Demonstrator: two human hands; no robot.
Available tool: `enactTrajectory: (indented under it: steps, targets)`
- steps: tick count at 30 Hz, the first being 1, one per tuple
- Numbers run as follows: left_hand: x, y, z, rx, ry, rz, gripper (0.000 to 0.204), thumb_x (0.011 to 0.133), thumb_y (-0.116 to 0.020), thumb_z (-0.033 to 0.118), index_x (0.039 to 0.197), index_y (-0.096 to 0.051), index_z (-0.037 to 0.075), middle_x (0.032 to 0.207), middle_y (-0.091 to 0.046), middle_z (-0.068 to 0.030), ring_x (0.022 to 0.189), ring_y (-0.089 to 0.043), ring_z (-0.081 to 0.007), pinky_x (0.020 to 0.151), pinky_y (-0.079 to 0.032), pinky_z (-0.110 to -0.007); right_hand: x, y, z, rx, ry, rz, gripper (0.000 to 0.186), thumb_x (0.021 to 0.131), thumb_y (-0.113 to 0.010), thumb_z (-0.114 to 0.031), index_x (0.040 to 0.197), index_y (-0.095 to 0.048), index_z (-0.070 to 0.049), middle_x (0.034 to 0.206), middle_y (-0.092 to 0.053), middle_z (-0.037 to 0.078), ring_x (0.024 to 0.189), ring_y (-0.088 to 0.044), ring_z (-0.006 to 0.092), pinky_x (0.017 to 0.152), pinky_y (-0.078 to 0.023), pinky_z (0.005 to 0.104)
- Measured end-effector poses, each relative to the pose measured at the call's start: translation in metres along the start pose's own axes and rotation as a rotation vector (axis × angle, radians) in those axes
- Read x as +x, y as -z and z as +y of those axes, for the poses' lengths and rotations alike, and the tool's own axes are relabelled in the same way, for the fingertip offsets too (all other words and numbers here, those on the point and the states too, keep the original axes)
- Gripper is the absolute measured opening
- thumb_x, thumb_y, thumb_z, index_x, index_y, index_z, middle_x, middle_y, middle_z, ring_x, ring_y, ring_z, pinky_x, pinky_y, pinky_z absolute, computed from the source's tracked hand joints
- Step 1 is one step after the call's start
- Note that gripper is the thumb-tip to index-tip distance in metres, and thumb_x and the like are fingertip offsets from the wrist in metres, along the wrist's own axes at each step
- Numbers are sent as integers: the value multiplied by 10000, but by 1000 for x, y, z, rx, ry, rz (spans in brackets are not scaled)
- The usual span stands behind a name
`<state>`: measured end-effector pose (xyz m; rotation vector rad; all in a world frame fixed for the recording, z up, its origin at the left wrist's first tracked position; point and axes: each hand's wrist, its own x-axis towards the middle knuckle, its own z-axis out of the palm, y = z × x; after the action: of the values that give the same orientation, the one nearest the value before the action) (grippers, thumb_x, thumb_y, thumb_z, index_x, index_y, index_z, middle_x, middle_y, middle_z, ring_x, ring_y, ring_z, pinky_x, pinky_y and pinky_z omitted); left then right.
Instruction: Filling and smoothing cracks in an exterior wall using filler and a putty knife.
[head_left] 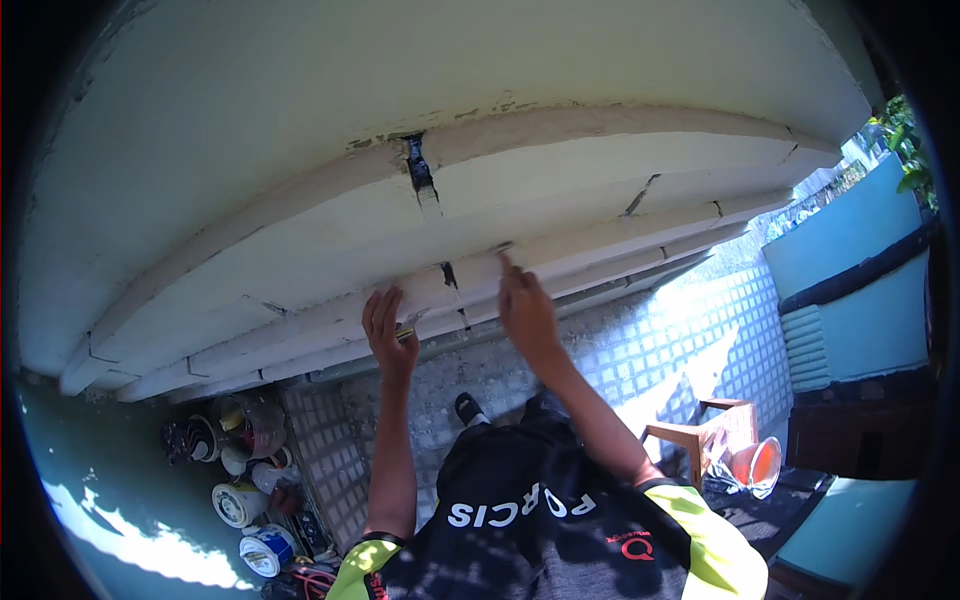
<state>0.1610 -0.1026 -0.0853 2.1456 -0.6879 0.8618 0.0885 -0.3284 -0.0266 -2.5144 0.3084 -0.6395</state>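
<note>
Both hands are raised to a stepped, cream-painted cornice moulding [560,215] that runs overhead under a flat soffit, its bands cracked at several joints. The right hand [527,312] is closed around a thin tool whose small grey tip [502,246] touches the edge of one band, just right of a short dark crack [449,275]; the tool is too small to name for certain, though it looks like a scraper or filling blade. The left hand [388,328] lies with fingers spread against the lower band, and something small and yellowish shows under its palm; whether it grips that thing I cannot tell. A much wider, deeper crack [419,172] gapes higher up, near the top band. Below are a tiled floor [640,350], a cluster of paint buckets [245,510] to the left, and a wooden stool [700,430] with an orange bowl beside it to the right. To work this edge well, I judge the blade should stay at a shallow angle and follow the line of the band, with light pressure so loose paint lifts without gouging sound plaster, while the left hand steadies the body against the moulding.
</note>
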Motion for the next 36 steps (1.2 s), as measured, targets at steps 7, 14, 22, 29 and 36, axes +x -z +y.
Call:
enactTrajectory:
  steps: [7,14,22,29,36]
  targets:
    - [-6,7,-2,-32,33,-30,662,663,-561,-89,1300,-618,84,1372,-593,-59,1355,-450,-330,1142,-358,-447,-6,-12,-57,35,-47,-178,426,978,-523,-143,1398,-500,-73,921,-639,220,803,-661,421,747,-540,516]
    - [-7,11,1,-67,73,-66,676,650,-567,-79,1304,-613,85,1375,-587,-54,1360,-442,-324,1144,-357,-447,13,32,12,121,-87,81,362,928,-617,-98,1278,-595,-8,908,-706,227,807,-693,381,734,-548,430]
    - [-7,12,-11,-20,-16,-69,566,755,-568,11,1316,-603,77,1379,-583,-73,1356,-444,-334,1138,-360,-471,-8,4,-30,81,53,-162,450,939,-590,-181,1384,-546,-130,1027,-651,177,817,-685,384,722,-577,490]
    - [0,11,-3,28,-51,-88,458,871,-572,111,1325,-594,62,1370,-591,-81,1339,-464,-346,1129,-362,-495,33,92,117,-174,-190,142,406,921,-606,-76,1327,-610,-83,830,-657,218,730,-645,405,678,-516,487]
    - [-1,11,1,80,-9,-88,448,869,-565,139,1305,-604,44,1348,-604,-110,1328,-472,-371,1124,-354,-502,13,59,83,56,-65,95,450,912,-607,-85,1362,-580,-90,921,-652,197,794,-640,384,744,-525,479]
